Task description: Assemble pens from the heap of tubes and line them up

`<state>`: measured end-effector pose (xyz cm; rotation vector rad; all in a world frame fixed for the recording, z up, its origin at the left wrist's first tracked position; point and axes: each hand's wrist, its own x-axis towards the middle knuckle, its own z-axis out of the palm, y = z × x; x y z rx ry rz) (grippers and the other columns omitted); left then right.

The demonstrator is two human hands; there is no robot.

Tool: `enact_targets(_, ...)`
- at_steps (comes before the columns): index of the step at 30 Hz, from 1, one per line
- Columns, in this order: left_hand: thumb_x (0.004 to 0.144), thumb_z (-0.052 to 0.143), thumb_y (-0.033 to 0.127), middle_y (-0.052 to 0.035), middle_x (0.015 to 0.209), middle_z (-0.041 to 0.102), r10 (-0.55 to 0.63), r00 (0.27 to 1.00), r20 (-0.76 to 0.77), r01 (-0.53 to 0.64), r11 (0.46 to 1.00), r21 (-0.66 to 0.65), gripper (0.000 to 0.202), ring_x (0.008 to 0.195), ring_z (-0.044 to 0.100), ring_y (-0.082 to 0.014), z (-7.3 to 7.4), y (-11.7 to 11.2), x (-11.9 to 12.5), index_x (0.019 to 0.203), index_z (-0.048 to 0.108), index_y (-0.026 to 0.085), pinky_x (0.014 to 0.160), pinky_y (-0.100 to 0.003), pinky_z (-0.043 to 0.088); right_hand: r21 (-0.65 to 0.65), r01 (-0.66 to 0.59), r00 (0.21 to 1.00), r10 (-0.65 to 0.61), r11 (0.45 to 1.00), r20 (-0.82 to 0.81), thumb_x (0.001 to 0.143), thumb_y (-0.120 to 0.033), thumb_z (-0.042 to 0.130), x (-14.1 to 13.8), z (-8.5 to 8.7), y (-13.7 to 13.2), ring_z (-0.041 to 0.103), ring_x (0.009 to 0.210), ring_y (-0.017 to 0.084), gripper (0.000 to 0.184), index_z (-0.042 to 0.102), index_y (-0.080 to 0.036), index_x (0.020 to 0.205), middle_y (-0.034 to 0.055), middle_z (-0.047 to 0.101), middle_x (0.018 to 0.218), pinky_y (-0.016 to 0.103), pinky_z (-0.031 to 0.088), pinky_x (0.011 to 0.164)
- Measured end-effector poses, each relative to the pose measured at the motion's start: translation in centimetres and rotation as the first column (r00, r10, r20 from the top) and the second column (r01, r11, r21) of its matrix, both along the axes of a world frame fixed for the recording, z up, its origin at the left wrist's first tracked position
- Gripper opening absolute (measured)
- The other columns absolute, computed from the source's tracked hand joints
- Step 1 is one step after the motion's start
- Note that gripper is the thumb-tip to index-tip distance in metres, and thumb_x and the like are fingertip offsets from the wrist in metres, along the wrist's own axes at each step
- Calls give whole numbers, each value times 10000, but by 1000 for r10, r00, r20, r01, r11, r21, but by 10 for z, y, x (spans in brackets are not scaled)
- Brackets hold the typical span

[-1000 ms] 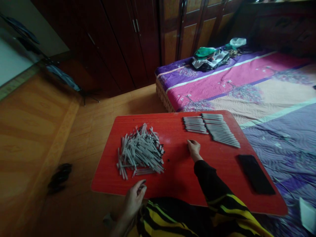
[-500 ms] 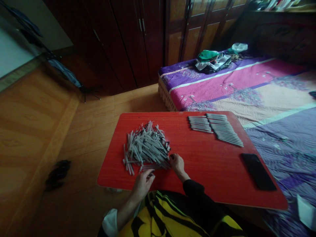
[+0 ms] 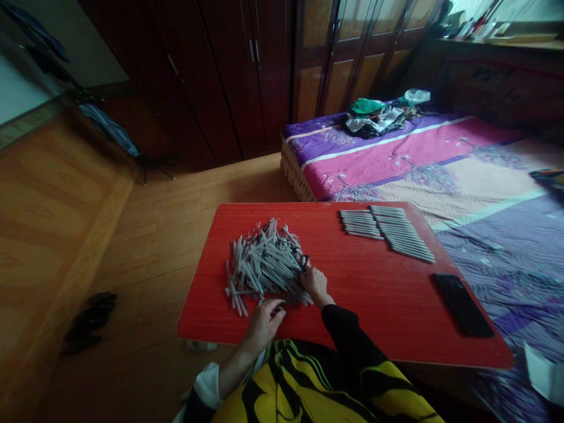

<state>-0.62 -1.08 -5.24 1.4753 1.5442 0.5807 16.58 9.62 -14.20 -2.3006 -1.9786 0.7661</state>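
A loose pile of thin grey sticks [image 3: 264,264] lies on the left half of a low red table [image 3: 374,299]. My right hand [image 3: 315,285] rests against the pile's near right edge, fingers curled onto the sticks. My left hand [image 3: 264,322] sits at the pile's near edge, fingertips touching the closest sticks, fingers bent. At the table's far right, more grey sticks lie in two tidy rows [image 3: 388,232].
A black phone [image 3: 462,305] lies flat near the table's right edge. A bed with a purple and pink quilt [image 3: 440,164] stands behind and to the right, with clothes [image 3: 374,114] heaped on it. Dark wooden wardrobes [image 3: 247,76] line the back. A dark object [image 3: 88,320] lies on the wooden floor at left.
My right hand has come back from near the tidy rows to the loose pile. My left hand has moved up from the table's front edge onto the pile's near side.
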Motion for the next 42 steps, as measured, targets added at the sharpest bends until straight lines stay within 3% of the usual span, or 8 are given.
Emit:
enact_targets(6, 793, 497, 259, -82, 963, 690, 31, 998, 55, -32, 999, 10, 293, 882, 631, -193, 0, 12, -5, 1029, 642, 164, 803, -282, 479, -51, 46, 998, -44, 998, 40, 841, -301, 444, 3, -2, -8, 624, 886, 216, 260, 645, -172, 944, 121, 674, 913, 267, 416, 688)
enact_targets(13, 796, 493, 263, -94, 965, 689, 22, 995, 92, -22, 1000, 2, 307, 864, 633, -193, -7, 27, -1, 1036, 635, 135, 776, -280, 478, -30, 23, 999, -22, 999, 28, 848, -349, 450, 1, -1, -2, 600, 955, 211, 297, 598, -195, 1056, 102, 663, 979, 268, 406, 740)
enact_targets(21, 784, 504, 275, -75, 855, 700, 27, 992, 124, -24, 999, -28, 298, 809, 636, -186, -8, 27, 0, 1013, 643, 146, 745, -268, 479, -71, 62, 998, -62, 996, 5, 796, -328, 493, -5, -2, 5, 622, 903, 221, 275, 651, -163, 951, 128, 671, 955, 257, 417, 678)
enact_targets(27, 778, 501, 273, -61, 804, 686, 133, 961, 242, -113, 989, -95, 293, 662, 622, -147, -26, 32, 0, 990, 630, 116, 646, -243, 485, -43, 64, 996, -66, 997, -53, 833, -362, 434, 9, 7, -20, 635, 844, 211, 314, 679, -179, 904, 115, 690, 874, 228, 393, 614)
enact_targets(31, 795, 489, 319, -81, 871, 672, 185, 941, 282, -158, 981, -116, 370, 693, 633, -145, -35, 36, 8, 1076, 571, 93, 640, -236, 497, -6, -8, 986, 7, 1000, -164, 814, -361, 470, 4, 21, -47, 641, 777, 196, 282, 690, -201, 891, 81, 702, 810, 213, 381, 591)
enact_targets(34, 788, 516, 340, -104, 922, 666, 219, 914, 341, -190, 975, -118, 414, 744, 638, -158, -36, 38, 14, 1113, 543, 83, 672, -244, 503, 28, -84, 961, 88, 996, -263, 795, -361, 499, -6, 31, -64, 636, 708, 171, 247, 694, -212, 822, 49, 702, 756, 199, 376, 568)
enact_targets(42, 775, 546, 386, -49, 746, 654, 261, 879, 398, -238, 965, -107, 312, 659, 595, -151, -32, 36, 13, 885, 623, 104, 621, -234, 485, 85, -158, 910, 178, 984, -374, 771, -320, 522, -17, 38, -78, 595, 621, 152, 219, 691, -181, 760, 44, 680, 697, 200, 372, 546)
